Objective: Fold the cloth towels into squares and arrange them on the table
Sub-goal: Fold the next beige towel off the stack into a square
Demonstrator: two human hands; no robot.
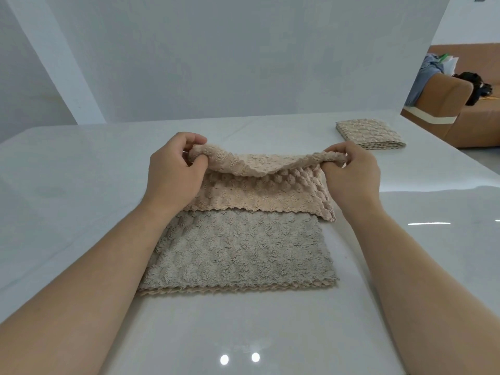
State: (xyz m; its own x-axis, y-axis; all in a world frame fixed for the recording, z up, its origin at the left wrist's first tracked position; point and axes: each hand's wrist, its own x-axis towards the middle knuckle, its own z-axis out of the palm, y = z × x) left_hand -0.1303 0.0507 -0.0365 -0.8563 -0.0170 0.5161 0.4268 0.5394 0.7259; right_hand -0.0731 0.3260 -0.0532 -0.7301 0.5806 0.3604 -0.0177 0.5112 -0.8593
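Observation:
A fluffy towel (238,253), grey on one side and beige on the other, lies on the white table (81,185) in front of me. Its far half is lifted and turned back toward me, showing the beige side. My left hand (176,169) pinches the far left corner of that raised edge. My right hand (351,171) pinches the far right corner. The edge sags between the two hands, above the table. A second beige towel (370,133), folded into a square, lies at the table's far right.
A white wall panel (243,63) stands right behind the table's far edge. Beyond the table's right side is a brown sofa (460,104) with clothes and a dark object on it. The glossy tabletop reflects lights near me.

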